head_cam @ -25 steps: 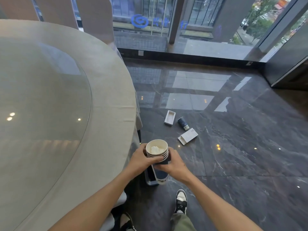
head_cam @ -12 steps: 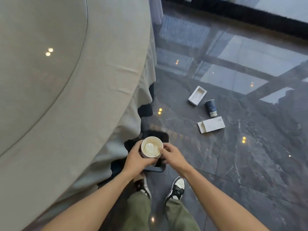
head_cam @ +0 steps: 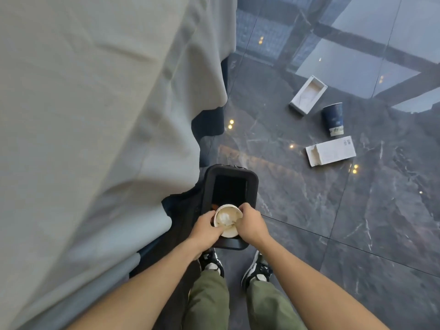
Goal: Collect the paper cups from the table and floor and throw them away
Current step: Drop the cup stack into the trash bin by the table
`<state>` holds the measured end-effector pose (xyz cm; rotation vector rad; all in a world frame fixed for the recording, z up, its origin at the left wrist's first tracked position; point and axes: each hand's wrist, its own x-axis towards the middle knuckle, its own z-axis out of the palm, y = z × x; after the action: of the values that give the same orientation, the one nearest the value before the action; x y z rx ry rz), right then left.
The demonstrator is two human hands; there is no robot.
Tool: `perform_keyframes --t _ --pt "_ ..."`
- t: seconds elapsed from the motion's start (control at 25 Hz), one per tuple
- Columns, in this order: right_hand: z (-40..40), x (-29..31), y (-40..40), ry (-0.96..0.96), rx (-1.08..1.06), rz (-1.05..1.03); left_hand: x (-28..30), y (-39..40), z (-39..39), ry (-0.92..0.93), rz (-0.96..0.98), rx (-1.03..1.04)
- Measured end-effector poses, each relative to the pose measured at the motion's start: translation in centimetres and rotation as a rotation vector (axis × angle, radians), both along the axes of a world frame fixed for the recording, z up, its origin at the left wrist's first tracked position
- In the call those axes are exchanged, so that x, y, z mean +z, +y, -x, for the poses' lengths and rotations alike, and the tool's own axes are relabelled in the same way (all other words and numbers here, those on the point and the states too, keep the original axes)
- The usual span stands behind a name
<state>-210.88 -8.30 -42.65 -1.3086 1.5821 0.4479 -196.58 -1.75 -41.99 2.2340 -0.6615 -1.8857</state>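
A stack of paper cups (head_cam: pixel 227 219), white inside with crumpled paper in the top one, is held over the near end of a black bin (head_cam: pixel 229 186) that stands on the floor. My left hand (head_cam: pixel 204 228) grips the stack from the left and my right hand (head_cam: pixel 252 225) from the right. One dark blue paper cup (head_cam: pixel 332 118) lies on its side on the floor, far right of the bin.
The round table's grey cloth (head_cam: pixel 95 115) hangs down on the left, close beside the bin. Two white cardboard boxes (head_cam: pixel 307 94) (head_cam: pixel 331 150) lie on the dark marble floor next to the fallen cup. My two shoes (head_cam: pixel 258 269) stand just behind the bin.
My view has tilted steeply down, from the window and tabletop to the floor. Both hands have carried the cup stack lower, to just above the bin's opening.
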Motion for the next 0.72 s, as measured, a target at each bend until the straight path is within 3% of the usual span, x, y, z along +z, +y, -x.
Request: perform_keyframes --t 0.16,0.4,0.6,0.72 --pt "-1.2 -3.1 -0.1 0.082 0.248 -0.035 -2.3 0.5 0.7 -0.017 -0.115 -0.008" --pt "-2.9 -6.3 -0.2 0.122 0.515 -0.032 -4.0 1.6 0.1 -0.015 -0.134 0.029" --pt "-4.0 -9.0 0.0 0.110 0.564 -0.080 -5.3 1.5 -1.2 -0.073 -0.066 0.051" --pt "-3.1 -7.7 0.2 0.078 0.510 -0.097 -5.2 1.9 -0.8 -0.097 -0.050 0.036"
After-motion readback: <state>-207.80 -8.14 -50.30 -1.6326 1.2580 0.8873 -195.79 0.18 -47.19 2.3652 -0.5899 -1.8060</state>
